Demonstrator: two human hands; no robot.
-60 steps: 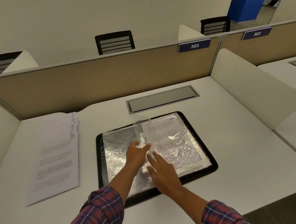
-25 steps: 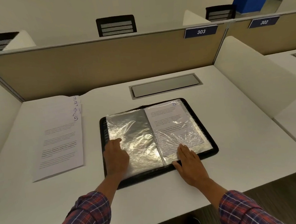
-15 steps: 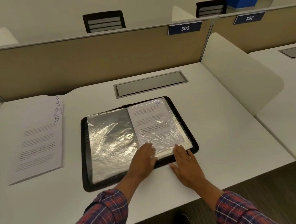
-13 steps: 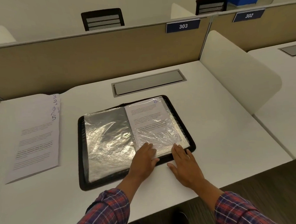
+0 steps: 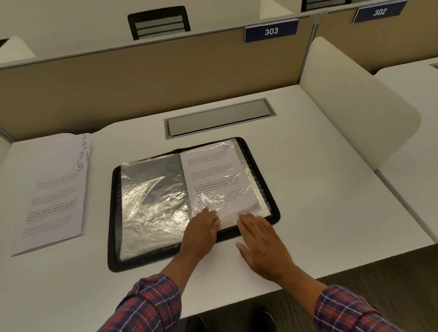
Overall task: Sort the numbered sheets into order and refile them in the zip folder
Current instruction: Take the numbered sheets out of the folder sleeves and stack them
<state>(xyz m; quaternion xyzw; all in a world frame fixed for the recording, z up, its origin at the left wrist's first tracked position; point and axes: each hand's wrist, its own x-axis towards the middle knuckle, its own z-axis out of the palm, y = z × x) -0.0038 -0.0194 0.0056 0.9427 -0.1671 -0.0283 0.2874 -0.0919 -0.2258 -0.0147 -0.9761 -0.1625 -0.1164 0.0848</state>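
Two flat, straight-fingered hands meet the open zip folder (image 5: 111,223): left hand (image 5: 201,233) touching the sleeved sheet (image 5: 213,176) at its near edge, right hand (image 5: 262,245) just to its right on the rim.

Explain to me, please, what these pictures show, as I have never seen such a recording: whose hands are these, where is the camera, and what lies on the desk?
There is no machine here: a person wears one wide-angle camera on the head, looking down at their own two bare hands; every picture comes from it. On the white desk lies an open black zip folder of clear sleeves; the right-hand sleeve holds a printed sheet marked in blue pen. To its left lies a stack of loose numbered sheets. The left hand touches the lower edge of that filled sleeve; whether it pinches it I cannot tell. The right hand lies flat, fingertips at the folder's near edge, holding nothing.
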